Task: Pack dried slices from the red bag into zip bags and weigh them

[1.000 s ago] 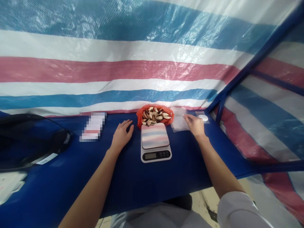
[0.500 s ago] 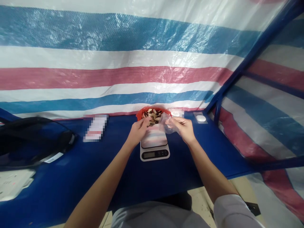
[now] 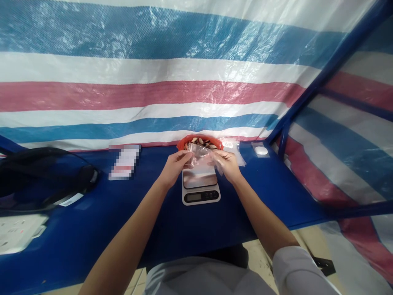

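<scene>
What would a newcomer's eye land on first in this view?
Probably the striped sheet in blue, white and red, which fills the upper part of the picture. Next, near the middle, a red bag of brown and pale pieces sits beyond the white scale. Between them, the left hand and right hand hold a clear plastic bag.

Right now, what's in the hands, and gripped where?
A clear plastic bag, pinched at its left side by the left hand and at its right side by the right hand. Can't tell which edge opens.
</scene>
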Motion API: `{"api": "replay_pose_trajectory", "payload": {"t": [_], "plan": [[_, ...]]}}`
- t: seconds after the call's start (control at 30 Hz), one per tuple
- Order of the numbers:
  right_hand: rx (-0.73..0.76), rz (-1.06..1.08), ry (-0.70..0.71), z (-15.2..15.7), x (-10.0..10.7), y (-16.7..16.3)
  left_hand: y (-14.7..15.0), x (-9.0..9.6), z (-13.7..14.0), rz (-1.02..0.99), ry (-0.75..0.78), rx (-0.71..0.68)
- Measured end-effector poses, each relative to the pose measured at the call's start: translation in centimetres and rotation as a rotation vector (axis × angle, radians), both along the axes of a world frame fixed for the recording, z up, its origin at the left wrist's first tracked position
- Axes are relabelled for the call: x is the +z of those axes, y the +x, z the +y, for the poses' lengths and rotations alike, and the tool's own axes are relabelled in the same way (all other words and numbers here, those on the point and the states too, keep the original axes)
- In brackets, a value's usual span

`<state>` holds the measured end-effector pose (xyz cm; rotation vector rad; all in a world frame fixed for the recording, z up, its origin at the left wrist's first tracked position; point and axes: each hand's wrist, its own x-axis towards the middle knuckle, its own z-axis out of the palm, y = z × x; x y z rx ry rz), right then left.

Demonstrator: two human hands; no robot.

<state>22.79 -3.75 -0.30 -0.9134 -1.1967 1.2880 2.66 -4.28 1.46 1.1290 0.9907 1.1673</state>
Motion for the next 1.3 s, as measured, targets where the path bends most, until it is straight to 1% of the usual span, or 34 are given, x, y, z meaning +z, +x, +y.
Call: {"api": "replay_pose_trajectory", "payload": {"t": [0.1,0.2,0.33,0.4,0.47,0.53,0.6,0.67,0.77,0.87,0.93,1.03,1.1,1.3], "plan": [[0.084,-0.054,-0.006,0.7,0.4,0.4,-0.9,1.0,0.7,0.185,0.142,0.062],[0.143,-0.072,-0.017,1.5,1.8,0.4,-2.1,2.8,1.3,0.389,0.257,0.046],[0.258,-0.124,-0.059,2.5,3.8,-0.4,-3.6,5.0,2.1,0.580,0.354,-0.080],[0.305,-0.166,-0.042,3.1,4.4,-1.0,-4.1,5.7,2.5,0.632,0.383,-0.164],[0.335,-0.198,-0.012,3.7,4.7,-1.6,-4.5,5.9,3.0,0.668,0.395,-0.219],[0.335,-0.239,0.020,4.4,4.6,-2.2,-4.7,5.7,3.5,0.675,0.379,-0.242],[0.311,-0.253,0.042,5.1,4.2,-2.7,-4.8,5.0,3.9,0.629,0.328,-0.235],[0.266,-0.215,0.038,5.7,3.7,-3.0,-4.9,4.1,4.3,0.540,0.255,-0.175],[0.185,-0.133,-0.012,6.4,2.7,-3.2,-5.1,2.3,4.9,0.365,0.110,-0.076],[0.121,-0.090,-0.062,6.7,1.9,-3.4,-5.4,1.1,5.4,0.200,-0.021,-0.068],[0.111,-0.092,-0.067,6.8,1.4,-3.5,-5.7,0.7,5.7,0.134,-0.063,-0.056],[0.160,-0.163,-0.056,6.7,1.1,-3.7,-6.4,0.5,6.1,0.125,-0.061,-0.027],[0.198,-0.216,-0.044,6.6,1.1,-3.7,-6.8,0.6,6.2,0.171,-0.029,-0.031],[0.193,-0.348,0.088,6.7,1.4,-3.4,-6.8,0.9,5.9,0.362,0.097,-0.193]]}}
